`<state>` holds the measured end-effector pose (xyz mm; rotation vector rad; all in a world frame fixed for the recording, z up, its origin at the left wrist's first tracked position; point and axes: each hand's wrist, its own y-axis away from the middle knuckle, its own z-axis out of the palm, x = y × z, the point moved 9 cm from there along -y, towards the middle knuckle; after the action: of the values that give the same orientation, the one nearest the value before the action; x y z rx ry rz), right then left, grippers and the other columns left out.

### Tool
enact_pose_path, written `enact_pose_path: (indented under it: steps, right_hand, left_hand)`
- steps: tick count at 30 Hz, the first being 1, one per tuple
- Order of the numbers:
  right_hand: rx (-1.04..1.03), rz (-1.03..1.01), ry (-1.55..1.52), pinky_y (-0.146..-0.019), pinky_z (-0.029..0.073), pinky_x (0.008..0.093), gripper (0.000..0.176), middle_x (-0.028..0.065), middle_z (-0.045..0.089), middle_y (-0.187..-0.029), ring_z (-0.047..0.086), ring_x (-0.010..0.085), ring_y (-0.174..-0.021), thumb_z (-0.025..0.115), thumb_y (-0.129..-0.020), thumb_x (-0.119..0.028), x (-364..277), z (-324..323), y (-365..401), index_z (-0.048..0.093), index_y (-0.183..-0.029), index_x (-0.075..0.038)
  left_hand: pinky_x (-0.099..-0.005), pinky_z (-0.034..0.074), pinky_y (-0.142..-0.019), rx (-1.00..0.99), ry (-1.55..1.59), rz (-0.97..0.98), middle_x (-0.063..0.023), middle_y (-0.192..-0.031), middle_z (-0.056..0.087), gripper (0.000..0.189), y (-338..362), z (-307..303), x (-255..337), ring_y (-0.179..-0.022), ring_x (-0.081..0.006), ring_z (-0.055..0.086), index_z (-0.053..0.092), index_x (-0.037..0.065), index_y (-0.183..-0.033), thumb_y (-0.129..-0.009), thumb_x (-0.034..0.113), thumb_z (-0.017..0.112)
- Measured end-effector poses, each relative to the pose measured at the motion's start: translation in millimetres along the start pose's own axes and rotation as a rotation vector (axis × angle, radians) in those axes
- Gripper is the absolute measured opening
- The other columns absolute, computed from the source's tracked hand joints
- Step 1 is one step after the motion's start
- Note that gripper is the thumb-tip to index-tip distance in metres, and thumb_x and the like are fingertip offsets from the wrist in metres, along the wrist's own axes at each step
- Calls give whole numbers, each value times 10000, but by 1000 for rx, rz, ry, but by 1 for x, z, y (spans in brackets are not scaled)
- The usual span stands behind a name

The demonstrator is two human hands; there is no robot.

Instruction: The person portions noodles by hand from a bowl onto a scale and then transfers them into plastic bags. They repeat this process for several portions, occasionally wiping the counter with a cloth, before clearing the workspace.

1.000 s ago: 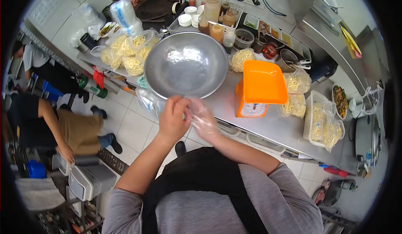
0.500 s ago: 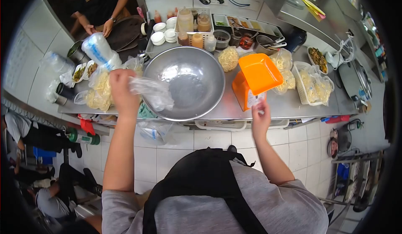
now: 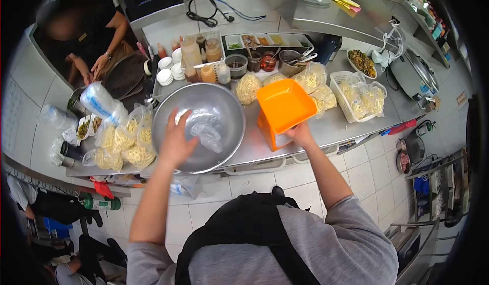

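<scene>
A large steel bowl (image 3: 226, 127) stands on the metal counter, with a crumpled clear plastic bag (image 3: 207, 136) lying inside it. Over the bowl's left side, my left hand (image 3: 177, 138) has its fingers spread and holds nothing; the bag is just to its right. My right hand (image 3: 298, 133) is at the front of the orange scale (image 3: 266, 132), under the edge of its orange tray (image 3: 286, 104). The tray hides part of that hand's fingers, so their grip cannot be made out.
Bagged noodles (image 3: 122, 141) lie left of the bowl, and a white basket (image 3: 351, 107) of bags is at the right. Sauce bottles (image 3: 208, 73), white dishes (image 3: 164, 77) and a noodle bundle (image 3: 248, 88) are behind. Another person (image 3: 81, 40) stands at the back left.
My left hand has let go of the plastic bag, which now lies in the bowl, and its fingers have spread. My right hand has moved in under the tray's edge. The view has shifted.
</scene>
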<state>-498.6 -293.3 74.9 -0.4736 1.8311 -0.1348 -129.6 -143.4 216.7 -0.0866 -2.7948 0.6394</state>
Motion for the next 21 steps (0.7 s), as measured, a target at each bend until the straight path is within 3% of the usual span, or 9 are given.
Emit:
enact_pose_path:
  steps: [2, 4, 7, 9, 10, 13, 17, 20, 21]
  right_hand:
    - [37, 12, -3, -896, 506, 348, 715, 75, 663, -1120, 635, 229, -1026, 931, -601, -188, 1, -2, 8, 580, -1205, -32]
    - [63, 28, -2, -892, 511, 361, 708, 78, 677, -1104, 647, 240, -1023, 932, -597, -196, -1, -7, 21, 589, -1194, -30]
    - [-52, 226, -60, -903, 513, 384, 643, 98, 699, -1107, 663, 262, -1056, 908, -637, -194, 11, -5, 42, 601, -1176, -26]
    - [-35, 150, -11, -915, 512, 396, 583, 106, 694, -1132, 660, 264, -1073, 878, -690, -194, 12, -14, 62, 606, -1176, -23]
    - [-28, 114, 14, -917, 512, 403, 558, 109, 689, -1143, 656, 264, -1074, 863, -717, -197, 16, -19, 73, 608, -1182, -23]
    - [86, -161, 47, -957, 489, 408, 490, 133, 660, -1206, 626, 280, -1115, 776, -820, -165, 10, -49, 87, 587, -1245, -11]
    - [159, -251, 219, -980, 471, 394, 462, 143, 644, -1232, 610, 290, -1127, 727, -861, -132, -30, -149, 54, 570, -1276, -4]
    - [319, -397, 579, -997, 457, 384, 442, 152, 631, -1252, 599, 297, -1135, 690, -892, -107, -105, -251, 8, 556, -1300, 1]
    - [378, -448, 659, -1002, 453, 380, 436, 154, 627, -1259, 595, 299, -1138, 678, -903, -98, -133, -280, -13, 552, -1308, 3]
  left_hand:
    - [-398, 495, -972, -215, 500, -31, -216, -1406, 452, 658, 6, 42, 60, -1285, -366, 498, 434, 96, -1432, -833, 133, 702]
    - [-396, 492, -977, -569, 1149, -268, -199, -1409, 445, 622, 33, 118, 133, -1299, -368, 478, 436, 92, -1426, -854, 128, 678]
    - [-424, 478, -986, -214, 1163, -407, -172, -1367, 495, 574, 42, 202, 154, -1289, -366, 487, 460, 91, -1399, -867, 128, 672]
    - [-452, 416, -1049, -26, 606, 53, -173, -1368, 501, 606, 35, 242, 169, -1307, -367, 468, 443, 80, -1407, -860, 138, 697]
    - [-452, 416, -1049, -6, 604, 44, -173, -1368, 501, 606, 30, 230, 179, -1307, -367, 468, 443, 80, -1407, -860, 138, 697]
    - [-465, 323, -1126, -473, 1152, -130, -200, -1474, 379, 694, 27, 206, 236, -1364, -392, 385, 405, 76, -1436, -830, 154, 735]
    - [-437, 265, -1167, -35, 920, 283, -208, -1545, 281, 877, -26, 134, 309, -1421, -382, 301, 296, 75, -1515, -796, 220, 777]
    - [-466, 246, -1175, 123, 1189, 335, -245, -1554, 228, 1028, -86, 39, 355, -1440, -423, 241, 117, 61, -1567, -801, 292, 763]
    - [-492, 245, -1169, 234, 1124, 322, -236, -1567, 194, 974, -99, 21, 362, -1450, -417, 222, 194, 83, -1555, -797, 299, 766]
